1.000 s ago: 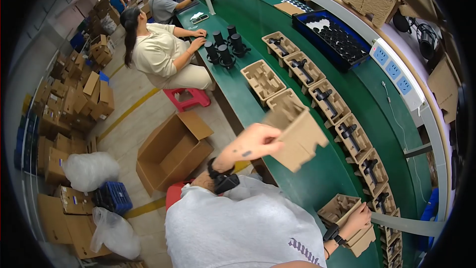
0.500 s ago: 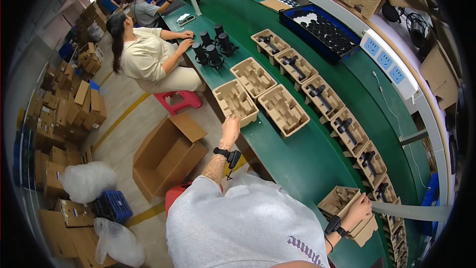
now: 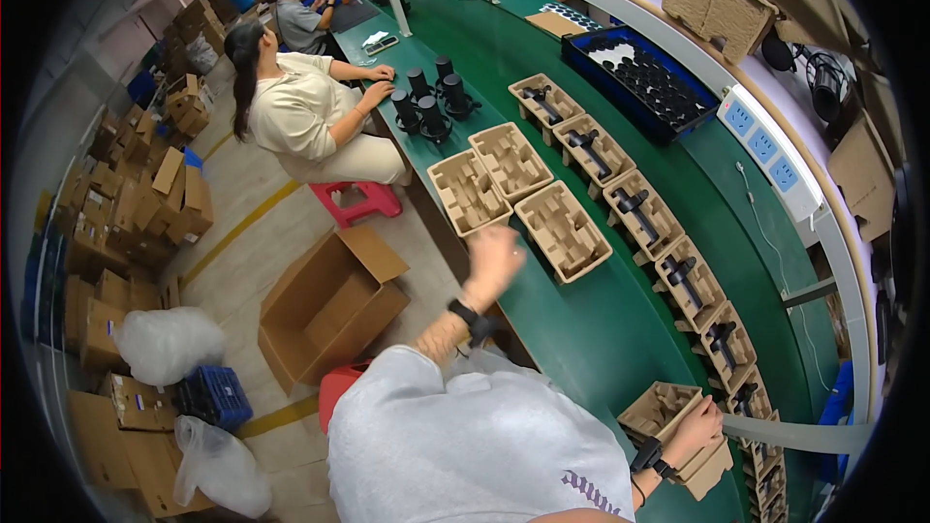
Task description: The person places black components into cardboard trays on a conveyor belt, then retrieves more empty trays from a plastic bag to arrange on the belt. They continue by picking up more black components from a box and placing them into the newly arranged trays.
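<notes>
"Green tabletop [image 3: 572, 329], running the length of the bench. Where is the left hand [image 3: 496, 261]?"

"Just beside the nearest corner of a tan moulded-pulp tray [image 3: 469, 192], at the tabletop's edge. Whether they touch, I can't tell."

"And its grip?"

"Blurred. I can't tell how wide the fingers are, though I see nothing carried in them."

"What lies around that tray?"

"Two more of its kind, both unfilled: one tan tray [image 3: 511, 162] along its far side, another tan tray [image 3: 564, 232] to the right."

"The right hand [image 3: 699, 423]?"

"Low on the right, its grip closed over the edge of a small stack of tan pulp trays [image 3: 662, 409]."

"Beyond those?"

"A curving row of tan trays [image 3: 663, 218], the nearer ones clearly each bearing a black T-shaped part [image 3: 635, 208]. Behind the row sits a blue rectangular crate [image 3: 603, 84] of black round pieces."

"And farther along?"

"Five upright black cylinders [image 3: 429, 116] with wider bases stand near a co-worker in cream clothing [image 3: 308, 116], who sits on a pinkish-red plastic stool [image 3: 360, 201], both hands resting at the tabletop's edge."
</notes>
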Motion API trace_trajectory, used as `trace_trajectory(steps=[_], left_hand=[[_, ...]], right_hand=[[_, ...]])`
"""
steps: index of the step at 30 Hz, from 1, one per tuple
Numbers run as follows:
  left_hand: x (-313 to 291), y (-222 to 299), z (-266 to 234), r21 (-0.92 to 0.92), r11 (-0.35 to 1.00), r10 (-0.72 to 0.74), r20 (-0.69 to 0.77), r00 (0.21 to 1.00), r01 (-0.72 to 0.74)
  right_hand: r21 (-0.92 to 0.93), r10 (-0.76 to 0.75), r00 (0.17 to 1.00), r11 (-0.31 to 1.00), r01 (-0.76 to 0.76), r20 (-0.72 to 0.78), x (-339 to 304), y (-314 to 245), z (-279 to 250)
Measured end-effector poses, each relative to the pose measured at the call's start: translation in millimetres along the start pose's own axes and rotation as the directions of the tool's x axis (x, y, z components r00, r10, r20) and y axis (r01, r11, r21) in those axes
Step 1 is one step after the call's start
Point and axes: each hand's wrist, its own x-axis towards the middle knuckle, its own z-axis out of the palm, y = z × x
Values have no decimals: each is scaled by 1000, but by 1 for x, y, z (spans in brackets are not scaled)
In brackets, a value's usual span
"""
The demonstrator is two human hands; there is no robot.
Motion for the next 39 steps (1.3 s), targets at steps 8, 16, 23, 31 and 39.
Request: trace_trajectory(steps=[8, 16, 23, 31, 39], left_hand=[[-92, 217, 46, -583, 568, 691, 721, 49, 581], [-155, 270, 75, -451, 534, 682, 729, -50, 715], [-143, 281, 86, -575, 376, 750, 649, 125, 726], [-119, 250, 78, -635, 397, 756, 636, 156, 663], [-14, 164, -88, -807, 589, 737, 561, 377, 52]], right_hand=[[-39, -21, 999, 999, 23, 38, 1, -35, -16], [25, -1, 1000, 1000, 1, 16, -4, -29, -12], [43, -19, 1000, 999, 18, 5, -5, -45, -4], [58, -11, 998, 998, 7, 70, -2, -42, -7], [24, -93, 996, 995, 93, 8, 0, -43, 10]])
